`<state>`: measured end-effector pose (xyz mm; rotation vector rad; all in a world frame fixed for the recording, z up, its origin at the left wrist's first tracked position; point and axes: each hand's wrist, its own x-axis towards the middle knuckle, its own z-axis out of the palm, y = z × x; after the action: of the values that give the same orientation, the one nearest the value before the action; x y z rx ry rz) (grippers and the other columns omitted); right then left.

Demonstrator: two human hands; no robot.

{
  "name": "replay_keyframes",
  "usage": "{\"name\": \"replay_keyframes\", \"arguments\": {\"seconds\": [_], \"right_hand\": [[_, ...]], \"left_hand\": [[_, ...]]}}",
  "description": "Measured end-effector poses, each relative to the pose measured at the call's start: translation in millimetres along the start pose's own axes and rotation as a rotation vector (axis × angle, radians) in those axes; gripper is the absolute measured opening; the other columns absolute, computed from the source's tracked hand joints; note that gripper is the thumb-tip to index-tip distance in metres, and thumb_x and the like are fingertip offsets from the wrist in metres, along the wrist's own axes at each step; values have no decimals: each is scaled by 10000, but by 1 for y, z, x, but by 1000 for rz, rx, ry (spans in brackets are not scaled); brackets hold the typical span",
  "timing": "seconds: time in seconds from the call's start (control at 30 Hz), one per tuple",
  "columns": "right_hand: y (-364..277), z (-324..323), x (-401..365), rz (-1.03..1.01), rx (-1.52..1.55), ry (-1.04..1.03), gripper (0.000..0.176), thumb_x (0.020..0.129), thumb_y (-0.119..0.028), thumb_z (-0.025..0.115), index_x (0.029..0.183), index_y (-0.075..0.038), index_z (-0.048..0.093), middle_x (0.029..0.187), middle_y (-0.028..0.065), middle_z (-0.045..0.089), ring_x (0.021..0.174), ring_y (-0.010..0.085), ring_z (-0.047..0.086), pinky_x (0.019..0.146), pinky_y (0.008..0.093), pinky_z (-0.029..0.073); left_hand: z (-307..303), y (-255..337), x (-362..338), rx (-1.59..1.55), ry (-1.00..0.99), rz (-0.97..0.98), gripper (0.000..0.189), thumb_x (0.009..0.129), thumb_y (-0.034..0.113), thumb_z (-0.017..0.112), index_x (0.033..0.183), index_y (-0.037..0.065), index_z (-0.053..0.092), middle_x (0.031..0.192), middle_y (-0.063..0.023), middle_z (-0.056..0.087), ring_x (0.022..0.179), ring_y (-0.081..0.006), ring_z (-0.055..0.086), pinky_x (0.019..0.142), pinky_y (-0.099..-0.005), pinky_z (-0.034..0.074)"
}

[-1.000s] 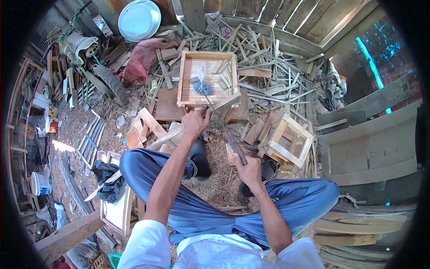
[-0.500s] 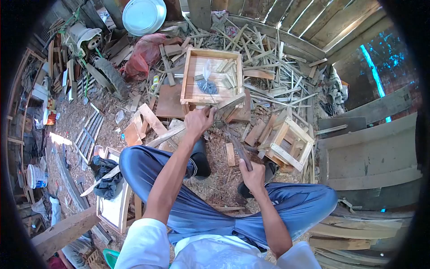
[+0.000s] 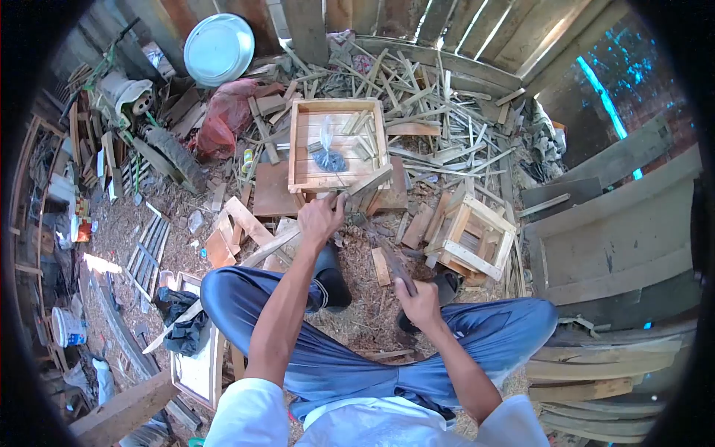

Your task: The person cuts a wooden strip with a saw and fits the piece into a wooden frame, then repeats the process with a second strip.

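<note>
My left hand [image 3: 319,217] grips a short wooden slat [image 3: 370,181] that stands tilted on the ground just in front of a shallow wooden tray [image 3: 299,141]. My right hand [image 3: 418,299] is closed on the handle of a long dark blade [image 3: 386,248] whose tip reaches up toward the slat beside my left hand. A small clear bag of dark bits [image 3: 328,158] and some short sticks lie in the tray. I sit with knees apart, in blue trousers.
A small slatted wooden crate [image 3: 472,235] lies tipped to the right of the blade. Offcuts and sticks litter the ground behind the tray. A round metal basin [image 3: 218,38] and red sack [image 3: 220,120] sit at the back left. Planks are stacked at right.
The view has shifted slightly. My right hand with the blade dipped and came back; the blade still points at the slat held by my left hand, which has stayed put.
</note>
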<state>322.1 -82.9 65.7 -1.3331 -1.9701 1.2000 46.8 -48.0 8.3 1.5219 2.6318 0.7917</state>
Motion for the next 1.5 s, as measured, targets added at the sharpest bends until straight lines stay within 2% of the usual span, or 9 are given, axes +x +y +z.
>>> {"name": "replay_keyframes", "arguments": {"seconds": [0.17,0.43,0.63,0.73,0.93,1.13,1.27,1.4,1.5], "right_hand": [[-11,37,59,-66,-151,-17,406,890,-319,625,710,44,628,539,232,500,446,306,557,492,399,430],[1,-8,-13,62,-47,-57,357,884,-288,629,718,27,650,590,229,570,587,373,641,524,419,465],[-34,33,67,12,-156,-73,320,890,-335,604,861,-33,703,628,229,597,636,411,631,583,451,496],[-21,23,48,-84,-96,-71,296,889,-321,609,885,-42,708,623,222,598,620,397,636,562,444,494],[-13,1,2,-52,0,-3,342,887,-309,621,766,4,687,589,222,559,586,361,650,518,401,476],[-32,59,86,-92,-107,54,462,869,-422,610,701,5,672,570,233,577,557,404,617,517,451,475],[-8,62,89,-91,27,18,492,890,-402,609,668,37,631,509,164,539,471,241,559,496,392,422],[-2,51,99,-71,133,27,477,902,-426,596,728,13,664,516,157,549,483,248,582,501,413,419],[-9,26,95,-112,170,75,487,923,-407,587,695,22,623,486,103,480,463,156,492,478,381,372]], "left_hand": [[8,-3,3,15,-27,-3,418,895,477,546,850,111,742,650,-201,646,606,-375,652,555,-462,518],[7,-3,-2,14,-4,-9,399,899,465,548,846,110,723,655,-195,647,603,-375,647,555,-470,513],[6,-3,2,-6,13,13,408,903,467,545,812,108,717,652,-193,646,605,-370,648,553,-466,512],[9,-6,3,5,-39,-3,417,904,472,541,804,107,716,646,-195,643,604,-371,647,551,-467,510],[9,-5,-3,44,-46,-12,432,905,492,532,803,113,712,635,-196,638,601,-377,643,545,-463,508],[14,-12,6,67,-3,-11,425,903,498,529,854,123,723,665,-192,654,625,-366,654,569,-463,516],[11,-9,8,47,-129,-66,466,905,520,507,877,115,735,699,-204,664,670,-381,662,622,-481,526],[4,-14,14,-13,-197,-51,529,904,546,483,884,84,739,742,-205,673,732,-387,672,684,-495,532],[-1,-12,11,-4,-196,-43,517,901,545,497,918,85,731,734,-195,679,725,-384,674,672,-485,537]]}}
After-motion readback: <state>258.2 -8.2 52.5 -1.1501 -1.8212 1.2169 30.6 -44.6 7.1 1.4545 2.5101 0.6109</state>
